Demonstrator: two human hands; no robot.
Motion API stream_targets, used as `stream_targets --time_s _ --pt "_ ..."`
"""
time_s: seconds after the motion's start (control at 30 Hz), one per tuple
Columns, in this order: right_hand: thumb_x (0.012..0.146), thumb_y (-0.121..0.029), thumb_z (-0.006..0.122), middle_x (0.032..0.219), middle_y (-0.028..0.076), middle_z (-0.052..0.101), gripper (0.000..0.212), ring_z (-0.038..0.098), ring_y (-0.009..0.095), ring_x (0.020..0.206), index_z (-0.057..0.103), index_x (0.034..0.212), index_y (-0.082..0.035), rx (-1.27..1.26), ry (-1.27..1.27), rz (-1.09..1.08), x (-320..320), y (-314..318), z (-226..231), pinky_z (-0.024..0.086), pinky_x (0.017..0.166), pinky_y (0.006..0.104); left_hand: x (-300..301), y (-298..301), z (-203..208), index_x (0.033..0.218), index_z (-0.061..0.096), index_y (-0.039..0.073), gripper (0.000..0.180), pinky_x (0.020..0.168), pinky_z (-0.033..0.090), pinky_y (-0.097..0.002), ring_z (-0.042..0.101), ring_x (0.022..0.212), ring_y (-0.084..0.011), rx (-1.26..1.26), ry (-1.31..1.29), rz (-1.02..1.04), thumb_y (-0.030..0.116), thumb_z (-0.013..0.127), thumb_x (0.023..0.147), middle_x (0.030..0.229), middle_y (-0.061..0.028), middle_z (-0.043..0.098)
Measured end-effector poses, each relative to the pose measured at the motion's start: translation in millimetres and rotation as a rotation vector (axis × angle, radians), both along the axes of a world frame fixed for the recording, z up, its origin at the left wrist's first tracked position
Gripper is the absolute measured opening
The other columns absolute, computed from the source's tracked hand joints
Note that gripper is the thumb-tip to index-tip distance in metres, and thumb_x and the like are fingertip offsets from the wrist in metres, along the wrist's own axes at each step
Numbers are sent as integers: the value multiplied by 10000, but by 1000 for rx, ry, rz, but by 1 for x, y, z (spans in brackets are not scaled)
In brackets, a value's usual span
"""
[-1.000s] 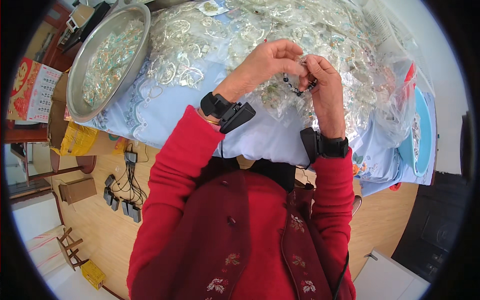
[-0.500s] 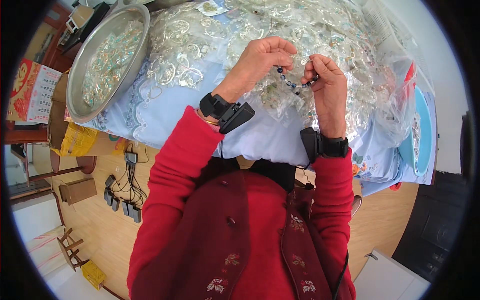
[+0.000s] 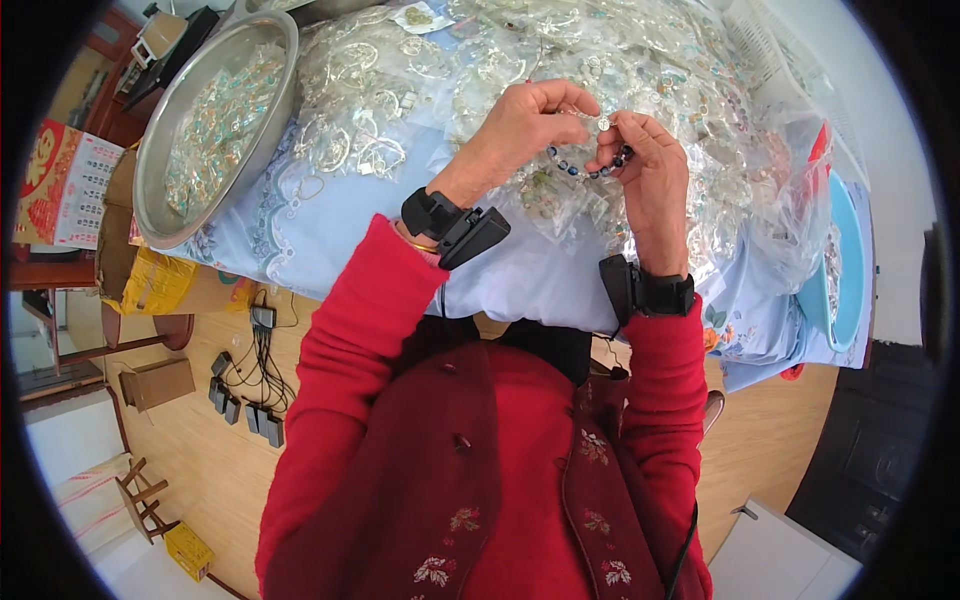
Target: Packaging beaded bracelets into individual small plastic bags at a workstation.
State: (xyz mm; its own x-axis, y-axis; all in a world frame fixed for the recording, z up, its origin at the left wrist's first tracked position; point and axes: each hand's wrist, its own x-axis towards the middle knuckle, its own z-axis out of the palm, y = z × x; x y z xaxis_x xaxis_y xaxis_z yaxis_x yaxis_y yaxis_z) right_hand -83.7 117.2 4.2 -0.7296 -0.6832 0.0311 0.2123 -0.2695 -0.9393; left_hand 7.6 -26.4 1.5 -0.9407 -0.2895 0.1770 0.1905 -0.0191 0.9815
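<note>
A beaded bracelet (image 3: 571,169) of dark blue and silvery beads hangs in a curve between my two hands, over the covered table. My left hand (image 3: 527,122) pinches one end, with the fingertips partly hiding it. The other end is in my right hand (image 3: 648,157), its thumb and finger pressed together and the dark beads running past the fingers. A small round silvery charm (image 3: 603,124) shows between the fingertips of both hands. Under and behind my hands lie many small clear plastic bags of jewellery (image 3: 690,70).
An oval metal basin (image 3: 150,215) of bagged turquoise and orange pieces stands at the left. More bagged silvery bangles (image 3: 345,140) lie beside it. A light blue basin (image 3: 851,270) and a white plastic basket (image 3: 760,45) are at the right. Cables with black adapters (image 3: 262,345) lie on the floor.
My hands have come closer together, with the left moving slightly right. The bracelet's loop is shallower, and the round charm now shows between the fingertips.
</note>
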Motion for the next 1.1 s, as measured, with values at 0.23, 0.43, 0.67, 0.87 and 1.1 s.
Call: stream_targets --time_s 0.23,0.43,0.67,0.87,1.1 --pt "894 -110 513 723 73 571 162 528 135 589 572 951 29 -25 20 6 4 -4 1 527 597 316 1 2 3 928 647 25 191 657 415 -209 513 696 -59 -107 -47 51 149 617 786 766 16 582" --pt "883 -100 527 748 78 584 158 532 131 596 575 960 30 72 80 3 7 -3 3 531 616 321 -2 0 -2 915 649 22 186 634 402 -205 502 680 -61 -4 -54 52 165 617 800 744 16 580" --pt "869 -118 556 732 69 601 157 570 143 581 588 939 18 185 176 -15 11 -3 13 494 574 274 -1 -1 -1 895 652 22 179 611 391 -208 485 657 -58 -17 -53 47 174 610 810 730 20 571" --pt "871 -128 557 708 63 608 149 592 156 568 590 919 10 156 160 -14 8 -1 9 457 535 241 -1 3 -1 758 653 40 176 534 373 -206 445 580 -40 -93 -26 70 205 603 792 631 40 547" --pt "887 -145 541 761 84 614 165 604 168 606 575 920 13 144 85 -8 5 1 9 508 570 270 -4 -3 -3 872 655 16 166 600 378 -210 485 642 -62 64 -52 25 159 621 795 685 20 554"
